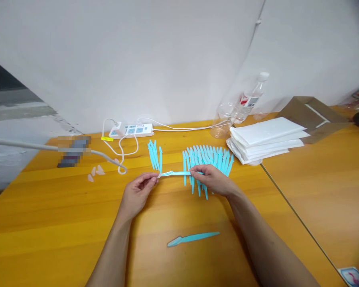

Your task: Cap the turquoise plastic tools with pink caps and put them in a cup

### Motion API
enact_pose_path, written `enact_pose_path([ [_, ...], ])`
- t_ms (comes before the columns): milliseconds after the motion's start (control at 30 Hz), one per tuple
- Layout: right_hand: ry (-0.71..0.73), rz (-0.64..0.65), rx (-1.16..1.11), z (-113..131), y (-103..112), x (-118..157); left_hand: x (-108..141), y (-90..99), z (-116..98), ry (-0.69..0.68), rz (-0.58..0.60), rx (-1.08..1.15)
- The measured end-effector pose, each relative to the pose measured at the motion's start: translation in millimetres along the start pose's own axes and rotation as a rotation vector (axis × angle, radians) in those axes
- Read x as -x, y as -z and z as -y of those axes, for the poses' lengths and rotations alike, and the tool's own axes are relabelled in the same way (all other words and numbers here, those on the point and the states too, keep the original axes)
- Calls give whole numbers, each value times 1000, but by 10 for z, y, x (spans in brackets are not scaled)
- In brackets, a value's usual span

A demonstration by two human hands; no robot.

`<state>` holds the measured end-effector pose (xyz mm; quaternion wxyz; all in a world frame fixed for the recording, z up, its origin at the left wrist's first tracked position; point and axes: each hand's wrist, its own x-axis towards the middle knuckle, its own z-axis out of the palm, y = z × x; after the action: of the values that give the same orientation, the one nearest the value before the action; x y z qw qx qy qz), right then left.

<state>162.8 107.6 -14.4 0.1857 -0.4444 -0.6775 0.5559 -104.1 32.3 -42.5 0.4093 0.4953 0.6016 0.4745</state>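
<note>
Fingers [152, 180] of both hands pinch blue stick's [176, 173] ends.

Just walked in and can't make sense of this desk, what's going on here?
A person at an orange wooden table holds one slim turquoise plastic stick level between both hands: the left hand pinches its pale tip, the right hand grips the other end. A large fan of matching sticks lies under and behind the right hand, a smaller bunch is further left, and one lone stick lies nearer the person.

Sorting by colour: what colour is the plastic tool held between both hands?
Light blue plastic tool, seen in the head view.
</note>
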Motion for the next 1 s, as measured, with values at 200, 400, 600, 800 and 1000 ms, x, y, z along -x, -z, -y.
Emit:
enact_pose_path([
  [200, 37, 75, 54, 83, -100, 62, 13, -122, -35, -18, 62, 43],
  [400, -5, -95, 172, 125, -240, 95, 12, -223, -56, -50, -31, 190],
  [600, -208, -410, 628, 70, -178, 21, -25, -182, 147, -44, -79, 66],
  [800, -256, -330, 869, 99, -169, 40, -73, -160, 178, -59, -101, -62],
  [1000, -152, -340, 842, 473, -407, -383, -159, 224, 181, -92, -285, -444],
])
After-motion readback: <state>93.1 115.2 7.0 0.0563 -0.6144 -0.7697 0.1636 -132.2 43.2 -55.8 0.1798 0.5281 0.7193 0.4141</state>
